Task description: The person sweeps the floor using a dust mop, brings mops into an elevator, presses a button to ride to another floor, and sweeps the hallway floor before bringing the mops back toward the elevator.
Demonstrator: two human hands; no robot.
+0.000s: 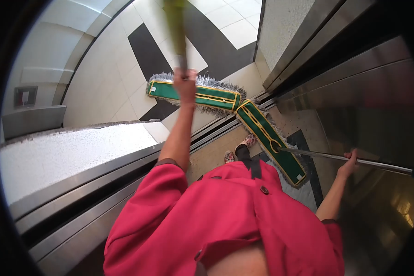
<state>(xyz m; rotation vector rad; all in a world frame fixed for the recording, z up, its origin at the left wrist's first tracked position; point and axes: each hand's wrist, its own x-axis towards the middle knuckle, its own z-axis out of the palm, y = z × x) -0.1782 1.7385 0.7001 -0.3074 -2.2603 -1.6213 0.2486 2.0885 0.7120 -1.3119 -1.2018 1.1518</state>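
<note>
My left hand [185,87] is closed around a mop handle [175,32], whose blurred yellow-green upper part points toward the top of the view. Behind that hand lies a flat dust mop [165,91] with a green top, yellow trim and grey fringe. Its joint with the handle is hidden by my hand. On the right, my right hand [349,163] grips the metal handle [382,163] of a second green dust mop [287,166]. The two mop heads meet end to end at an angle across the door sill.
Metal door tracks [202,140] cross the floor. A white textured wall end [83,154] stands at left, another wall [287,34] at upper right. Shiny metal panels [368,101] line the right side. Black and white floor tiles [110,78] extend ahead; my shoes [229,157] are near the sill.
</note>
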